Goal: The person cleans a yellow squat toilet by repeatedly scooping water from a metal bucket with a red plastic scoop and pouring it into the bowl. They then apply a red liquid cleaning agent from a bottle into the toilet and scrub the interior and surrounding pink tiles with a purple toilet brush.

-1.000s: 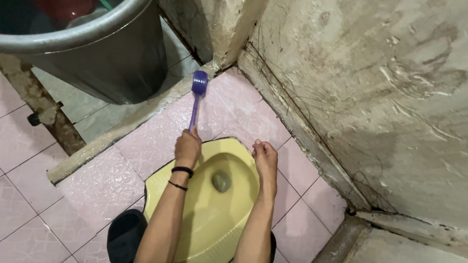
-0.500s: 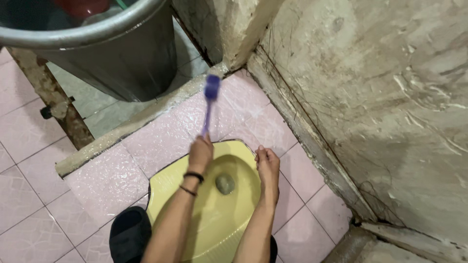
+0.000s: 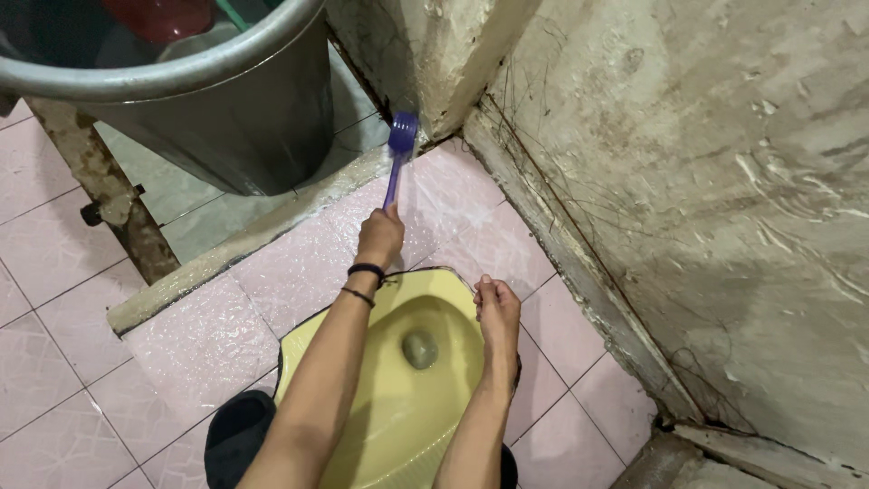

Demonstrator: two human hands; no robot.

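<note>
While our left hand (image 3: 380, 237) closes its grip around the light, stiff purple brush (image 3: 398, 154) handle at upper centre, bristles on pink tile, our right hand (image 3: 497, 303) rests curled, empty.

We count: one purple brush (image 3: 399, 147), one yellow squat toilet pan (image 3: 398, 380), one grey bucket (image 3: 226, 109), one red item (image 3: 158, 14) inside it, two black wristbands (image 3: 364, 282), one dark shoe (image 3: 237, 435), two hands: left hand (image 3: 380, 237), right hand (image 3: 497, 303).
</note>
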